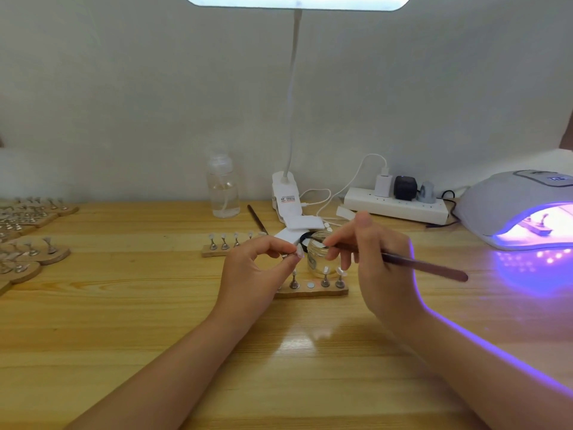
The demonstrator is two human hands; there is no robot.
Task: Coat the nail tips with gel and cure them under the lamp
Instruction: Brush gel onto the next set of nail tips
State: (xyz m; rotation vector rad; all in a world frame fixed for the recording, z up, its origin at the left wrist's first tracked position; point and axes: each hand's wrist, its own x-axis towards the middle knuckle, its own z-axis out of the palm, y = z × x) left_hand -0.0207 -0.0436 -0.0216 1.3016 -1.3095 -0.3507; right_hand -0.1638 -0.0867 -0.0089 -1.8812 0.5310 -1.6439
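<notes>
1. The left hand pinches a small metal stand topped by a nail tip, fingers curled round it.
2. The right hand grips a brush, its tip over the glass jar (bristles too small to make out).
3. Below them sits a wooden holder with more tips.
4. Far right on the table, the curing lamp glows violet.
</notes>
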